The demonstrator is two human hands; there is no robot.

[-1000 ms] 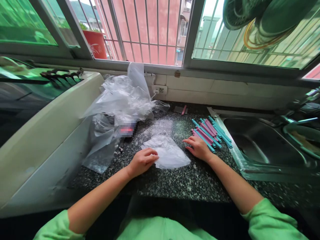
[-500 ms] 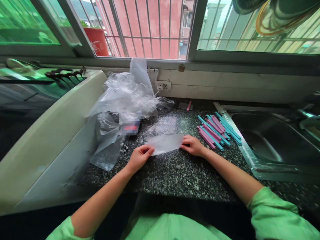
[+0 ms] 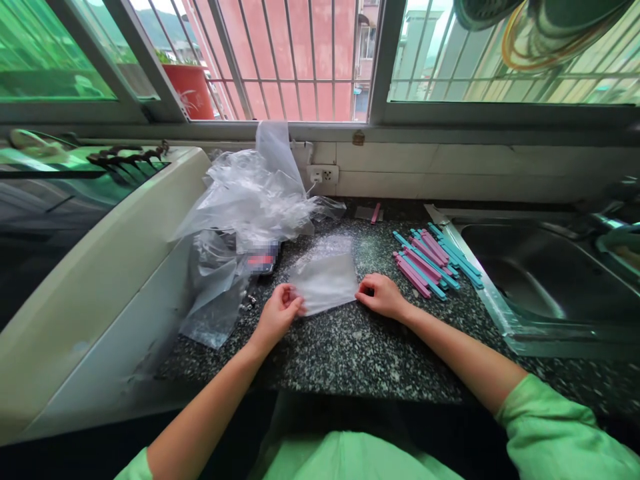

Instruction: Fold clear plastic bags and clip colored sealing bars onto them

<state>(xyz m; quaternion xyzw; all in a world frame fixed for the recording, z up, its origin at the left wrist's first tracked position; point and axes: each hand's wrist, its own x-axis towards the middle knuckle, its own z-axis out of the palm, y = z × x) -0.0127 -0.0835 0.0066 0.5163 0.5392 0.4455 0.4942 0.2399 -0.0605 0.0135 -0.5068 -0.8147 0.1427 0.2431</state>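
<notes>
A small clear plastic bag (image 3: 327,285) is held just above the dark speckled countertop (image 3: 360,347). My left hand (image 3: 278,314) pinches its left edge with closed fingers. My right hand (image 3: 381,295) pinches its right edge, fingers curled. A pile of pink and blue sticks (image 3: 433,261) lies on the counter just right of my right hand. A big heap of crumpled clear plastic (image 3: 250,207) sits behind and left of my left hand.
A steel sink (image 3: 550,280) takes up the right side. A white appliance with a dark glass top (image 3: 85,253) stands at the left. A wall socket (image 3: 323,175) and one pink stick (image 3: 375,213) are at the back, under the barred window.
The bag lay flat under my hands a second ago. Both hands took its edges, lifted it, and now hold it stretched between them, its far side tilted away.
</notes>
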